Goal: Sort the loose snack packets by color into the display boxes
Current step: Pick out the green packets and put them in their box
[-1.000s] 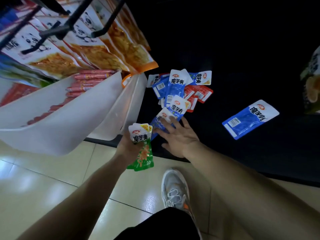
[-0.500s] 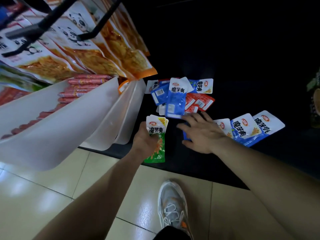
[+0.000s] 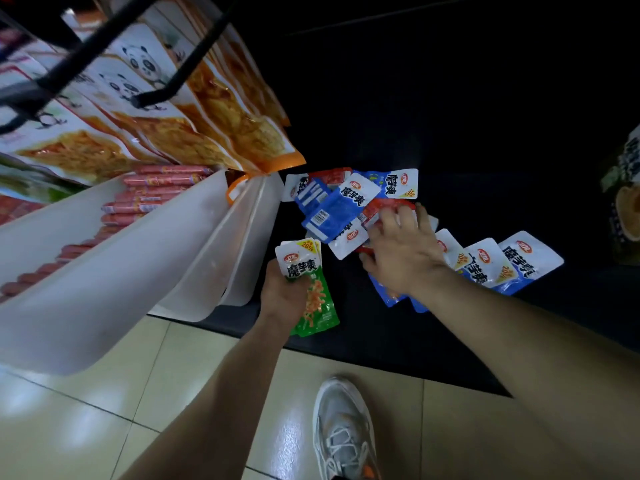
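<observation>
A heap of loose blue packets (image 3: pixel 341 206) and red packets (image 3: pixel 379 206) lies on a dark shelf. My left hand (image 3: pixel 284 296) grips a small stack of green packets (image 3: pixel 310 289), held upright at the shelf's front edge. My right hand (image 3: pixel 401 251) lies palm down on the heap, fingers spread over a red packet; whether it grips one is unclear. To its right, three blue packets (image 3: pixel 498 263) lie in a row, partly under my wrist.
White plastic display bins (image 3: pixel 166 258) jut out at the left, the nearest holding red sausages (image 3: pixel 152 192). Large panda-print bags (image 3: pixel 145 109) hang from black hooks above. A snack bag (image 3: pixel 623 202) sits at the far right. Tiled floor and my shoe (image 3: pixel 343 431) are below.
My right hand slid blue packets to the right into a row, then moved back up onto the heap's red packets. My left hand kept hold of the green stack.
</observation>
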